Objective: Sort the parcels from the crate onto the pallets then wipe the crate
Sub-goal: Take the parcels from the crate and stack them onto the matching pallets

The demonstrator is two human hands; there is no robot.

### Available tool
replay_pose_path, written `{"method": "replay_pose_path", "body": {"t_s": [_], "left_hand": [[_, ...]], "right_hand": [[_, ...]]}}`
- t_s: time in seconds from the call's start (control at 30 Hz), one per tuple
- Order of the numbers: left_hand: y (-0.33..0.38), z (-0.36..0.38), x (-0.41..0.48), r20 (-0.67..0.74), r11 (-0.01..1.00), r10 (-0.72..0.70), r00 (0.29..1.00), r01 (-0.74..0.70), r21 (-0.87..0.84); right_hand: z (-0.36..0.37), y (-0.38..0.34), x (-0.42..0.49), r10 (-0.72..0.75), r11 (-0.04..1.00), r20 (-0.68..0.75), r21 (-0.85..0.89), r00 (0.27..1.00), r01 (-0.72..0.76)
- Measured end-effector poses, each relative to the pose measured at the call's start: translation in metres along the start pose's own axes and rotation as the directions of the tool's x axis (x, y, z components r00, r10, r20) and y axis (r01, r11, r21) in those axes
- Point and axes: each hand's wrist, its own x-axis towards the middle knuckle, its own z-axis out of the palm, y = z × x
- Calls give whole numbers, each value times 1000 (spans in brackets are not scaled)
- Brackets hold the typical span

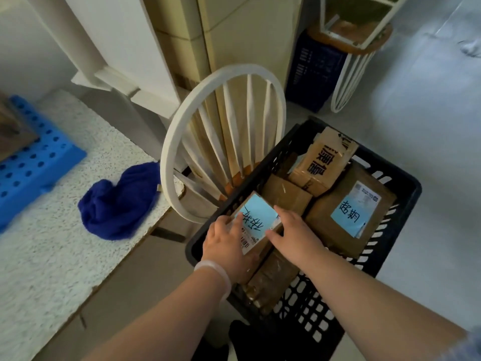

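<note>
Head view: the left grip (226, 246) and right grip (294, 235) clasp opposite sides of a small cardboard box (256, 231) with a pale-blue handwritten note on top, inside the black perforated plastic crate (406, 183). Beyond and right of the grips the crate holds a flat brown parcel (325, 225) with another blue note and a printed kraft pouch (322, 162). Left of the grips, a crumpled blue cloth (117, 207) and a holed blue pallet (31, 157) lie on the speckled surface (52, 256).
</note>
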Motion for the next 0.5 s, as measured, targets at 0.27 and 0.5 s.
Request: {"method": "replay_pose_path", "body": {"t_s": [0.27, 0.5], "left_hand": [[3, 5, 11, 59, 998, 29, 998, -33, 62], [10, -41, -9, 121, 934, 320, 940, -334, 124]], "right_hand": [[1, 13, -6, 38, 996, -24, 79, 999, -36], [-38, 9, -26, 112, 911, -45, 404, 993, -84]]}}
